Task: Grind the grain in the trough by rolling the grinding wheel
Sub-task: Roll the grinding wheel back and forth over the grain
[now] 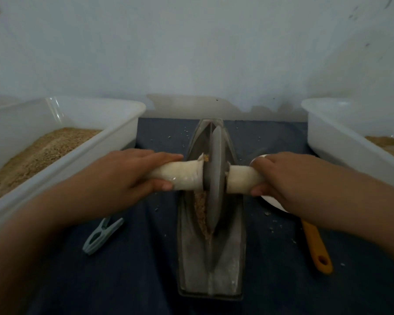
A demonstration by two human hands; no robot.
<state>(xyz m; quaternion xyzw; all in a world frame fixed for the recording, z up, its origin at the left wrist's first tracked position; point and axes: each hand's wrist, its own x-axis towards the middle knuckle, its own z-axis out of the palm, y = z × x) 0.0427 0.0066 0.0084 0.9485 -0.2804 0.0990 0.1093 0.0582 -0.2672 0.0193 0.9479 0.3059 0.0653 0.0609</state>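
Note:
A grey boat-shaped metal trough (233, 251) lies lengthwise on the dark cloth in the middle. The grey grinding wheel (215, 178) stands upright in its groove, about midway along. A pale wrapped axle handle (180, 176) runs through the wheel on both sides. My left hand (127, 171) grips the left end of the handle and my right hand (282, 176) grips the right end. Brown grain (201, 208) lies in the groove just left of the wheel, and a few bits stick near the hub.
A white tub (114, 142) of brown grain stands at the left, and another white tub (332, 142) at the right. A pale green clothes peg (102, 235) lies front left. An orange-handled scoop (316, 246) lies right of the trough. A wall rises behind.

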